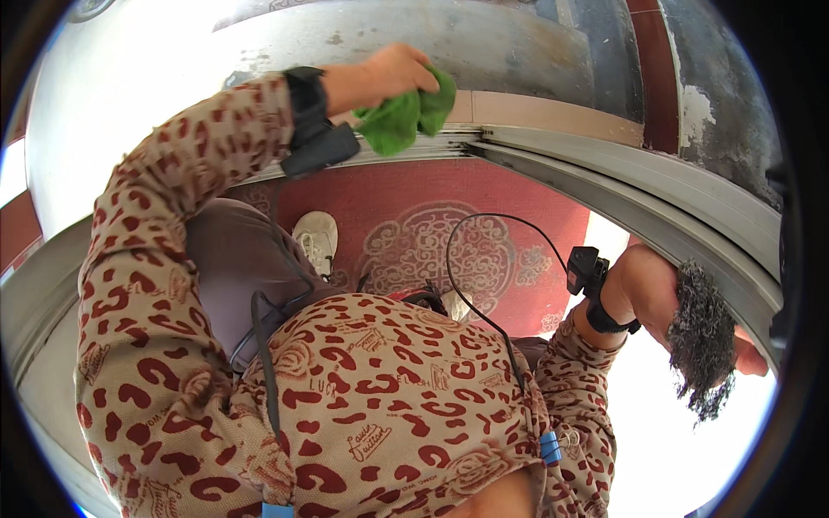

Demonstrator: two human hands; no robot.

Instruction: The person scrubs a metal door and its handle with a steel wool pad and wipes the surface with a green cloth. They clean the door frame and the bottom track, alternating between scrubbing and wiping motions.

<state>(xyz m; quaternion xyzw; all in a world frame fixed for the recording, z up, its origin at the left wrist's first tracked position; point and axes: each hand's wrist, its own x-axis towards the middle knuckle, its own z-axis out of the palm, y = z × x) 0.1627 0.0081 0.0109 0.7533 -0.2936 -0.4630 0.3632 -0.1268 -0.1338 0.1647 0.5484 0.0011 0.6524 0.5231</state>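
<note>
My left hand (pixel 395 74) grips a crumpled green cloth (pixel 405 120), held above the sill track (pixel 447 139) of a sliding door or window. Its lower folds hang in front of the metal rails. At the right, my right hand (pixel 647 291) is beside the long metal frame rail (pixel 635 194). A dark, crinkly tuft of scouring wool (pixel 703 340) is at that hand and hides much of the palm and fingers. A few fingertips show past it, close to the rail; whether they touch it is unclear.
A red patterned mat (pixel 414 201) lies under my light shoes (pixel 316 239). A black cable (pixel 453 239) loops from the device (pixel 586 269) on my right wrist. Another dark device (pixel 320 149) is strapped to my left wrist. Beyond the sill stretches stained grey ground (pixel 505 52).
</note>
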